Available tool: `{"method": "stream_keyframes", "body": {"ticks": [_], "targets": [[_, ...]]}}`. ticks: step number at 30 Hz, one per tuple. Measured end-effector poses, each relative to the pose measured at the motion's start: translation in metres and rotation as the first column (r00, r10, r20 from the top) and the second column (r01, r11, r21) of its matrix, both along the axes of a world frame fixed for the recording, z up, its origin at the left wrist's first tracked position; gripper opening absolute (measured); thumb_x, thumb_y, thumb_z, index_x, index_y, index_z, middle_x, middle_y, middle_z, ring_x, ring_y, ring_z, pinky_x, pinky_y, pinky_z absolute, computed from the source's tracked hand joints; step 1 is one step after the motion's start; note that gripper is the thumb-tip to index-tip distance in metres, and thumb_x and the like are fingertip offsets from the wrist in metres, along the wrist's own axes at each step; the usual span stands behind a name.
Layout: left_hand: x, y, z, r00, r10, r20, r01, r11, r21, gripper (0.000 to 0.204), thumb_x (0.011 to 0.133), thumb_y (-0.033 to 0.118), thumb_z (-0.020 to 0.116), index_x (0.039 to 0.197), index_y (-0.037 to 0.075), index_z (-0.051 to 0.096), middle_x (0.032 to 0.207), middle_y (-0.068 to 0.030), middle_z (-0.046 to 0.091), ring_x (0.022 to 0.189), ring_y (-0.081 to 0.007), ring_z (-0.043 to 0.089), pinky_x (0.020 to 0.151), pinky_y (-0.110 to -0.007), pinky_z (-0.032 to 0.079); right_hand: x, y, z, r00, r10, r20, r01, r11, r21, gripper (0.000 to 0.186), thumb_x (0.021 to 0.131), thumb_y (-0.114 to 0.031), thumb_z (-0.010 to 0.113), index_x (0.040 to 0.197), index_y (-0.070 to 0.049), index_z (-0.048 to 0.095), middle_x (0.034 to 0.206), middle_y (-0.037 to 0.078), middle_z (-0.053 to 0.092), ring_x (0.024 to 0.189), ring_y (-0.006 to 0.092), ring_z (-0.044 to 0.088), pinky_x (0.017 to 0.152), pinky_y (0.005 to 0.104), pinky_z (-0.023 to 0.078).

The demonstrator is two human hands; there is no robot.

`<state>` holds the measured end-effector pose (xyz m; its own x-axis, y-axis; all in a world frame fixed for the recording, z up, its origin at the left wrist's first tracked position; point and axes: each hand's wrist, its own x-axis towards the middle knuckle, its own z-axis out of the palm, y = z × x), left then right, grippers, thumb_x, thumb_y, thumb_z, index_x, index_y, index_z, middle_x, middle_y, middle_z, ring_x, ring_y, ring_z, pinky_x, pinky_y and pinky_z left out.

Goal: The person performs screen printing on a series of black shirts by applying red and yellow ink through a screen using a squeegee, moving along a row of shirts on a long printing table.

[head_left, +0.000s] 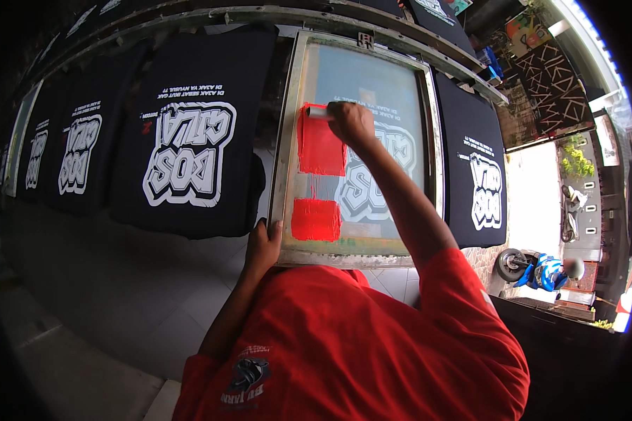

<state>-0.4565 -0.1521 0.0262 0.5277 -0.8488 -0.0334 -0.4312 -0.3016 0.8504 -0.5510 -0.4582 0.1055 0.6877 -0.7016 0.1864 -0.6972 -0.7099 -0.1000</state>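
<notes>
A screen-printing frame (285, 140) lies in front of me over a black T-shirt, whose white lettering shows faintly through the mesh (400, 77). My right hand (353, 126) is closed around a squeegee (317, 111), at the top of a red ink patch (321, 151) on the mesh's left half. Thin red streaks run down from it to a second ink patch (316, 220) nearer to me. At the frame's near left corner, my left hand (263, 243) grips the side rail; some of its fingers are hidden. The squeegee's far end is covered by my right hand.
Black T-shirts with white prints flank the frame, one close by on the left (189, 147) and another on the right (474, 165). A metal rail (260, 17) runs behind them, with a hinge clamp (364, 40) at the frame's far edge. Outside at right stands a blue motorbike (541, 271).
</notes>
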Motion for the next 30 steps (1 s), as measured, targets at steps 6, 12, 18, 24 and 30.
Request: {"method": "stream_keyframes", "body": {"ticks": [6, 12, 18, 24, 30], "targets": [[0.003, -0.002, -0.007, 0.992, -0.048, -0.113, 0.056, 0.995, 0.076, 0.04, 0.09, 0.034, 0.052, 0.083, -0.005, 0.051, 0.073, -0.0263, 0.058, 0.071, -0.0453, 0.057, 0.061, -0.048, 0.043, -0.015, 0.006, 0.047, 0.997, -0.075, 0.011, 0.073, 0.994, 0.081, 0.014, 0.07, -0.015, 0.06, 0.082, -0.014, 0.066, 0.078, 0.011, 0.065, 0.077, 0.0321, 0.064, 0.063, 0.0411, 0.051], [0.002, -0.002, -0.012, 0.999, -0.039, 0.031, 0.04, 0.999, -0.035, 0.043, 0.09, 0.035, 0.051, 0.082, -0.007, 0.051, 0.075, -0.0303, 0.057, 0.075, -0.0477, 0.056, 0.063, -0.048, 0.043, -0.061, 0.139, 0.046, 0.985, -0.055, 0.164, 0.044, 0.996, 0.073, 0.014, 0.071, -0.01, 0.06, 0.084, -0.013, 0.062, 0.079, 0.008, 0.063, 0.077, 0.0293, 0.061, 0.064, 0.0399, 0.049], [0.003, -0.003, -0.019, 0.998, -0.051, -0.04, 0.053, 0.997, 0.063, 0.049, 0.09, 0.037, 0.051, 0.078, -0.01, 0.051, 0.074, -0.0324, 0.055, 0.074, -0.0489, 0.055, 0.063, -0.049, 0.042, -0.098, 0.267, -0.005, 0.985, -0.029, 0.169, 0.012, 0.995, 0.1, 0.03, 0.07, -0.014, 0.063, 0.099, -0.009, 0.06, 0.099, 0.005, 0.062, 0.093, 0.0242, 0.058, 0.078, 0.0374, 0.046], [0.003, -0.006, -0.015, 0.998, -0.045, -0.052, 0.05, 0.994, 0.098, 0.049, 0.09, 0.037, 0.052, 0.078, -0.011, 0.052, 0.068, -0.0295, 0.055, 0.065, -0.0446, 0.056, 0.058, -0.046, 0.042, -0.113, 0.298, -0.012, 0.99, 0.011, 0.144, -0.04, 0.978, 0.203, 0.063, 0.069, -0.034, 0.071, 0.121, -0.006, 0.051, 0.128, 0.012, 0.047, 0.114, 0.0281, 0.047, 0.094, 0.0392, 0.038], [0.005, -0.003, -0.018, 0.998, -0.035, -0.052, 0.037, 0.999, 0.039, 0.048, 0.091, 0.035, 0.052, 0.078, -0.011, 0.052, 0.067, -0.0282, 0.056, 0.065, -0.0414, 0.058, 0.058, -0.045, 0.042, -0.176, 0.272, 0.005, 0.855, -0.375, 0.357, 0.368, 0.925, 0.089, 0.071, 0.073, -0.041, 0.071, 0.128, -0.003, 0.045, 0.136, 0.021, 0.038, 0.123, 0.0379, 0.039, 0.1, 0.0451, 0.034]]}}
